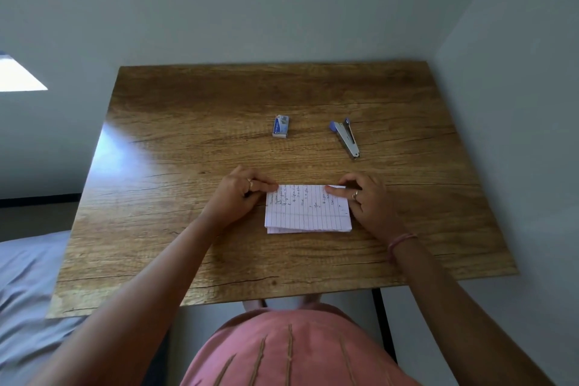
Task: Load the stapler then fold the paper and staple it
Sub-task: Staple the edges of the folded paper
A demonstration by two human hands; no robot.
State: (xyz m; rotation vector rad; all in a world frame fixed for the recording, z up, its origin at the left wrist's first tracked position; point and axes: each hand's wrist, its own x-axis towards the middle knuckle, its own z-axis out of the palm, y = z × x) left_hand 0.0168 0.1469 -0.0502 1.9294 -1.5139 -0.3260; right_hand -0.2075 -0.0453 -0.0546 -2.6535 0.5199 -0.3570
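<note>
Folded lined paper (pixel 307 209) lay flat on the wooden table (pixel 188 141) before you, your left hand (pixel 239 194) pinched its far-left corner, your right hand (pixel 365 200) pressed curled fingers on its far-right corner, stapler (pixel 346 138) and staple box (pixel 280 126) lay beyond, apart.

A wooden table (pixel 194 122) carries folded lined paper (pixel 307 213), a stapler (pixel 347 138) and a staple box (pixel 280 126).

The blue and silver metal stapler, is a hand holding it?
No, the blue and silver metal stapler lies alone on the table, beyond both hands.
</note>
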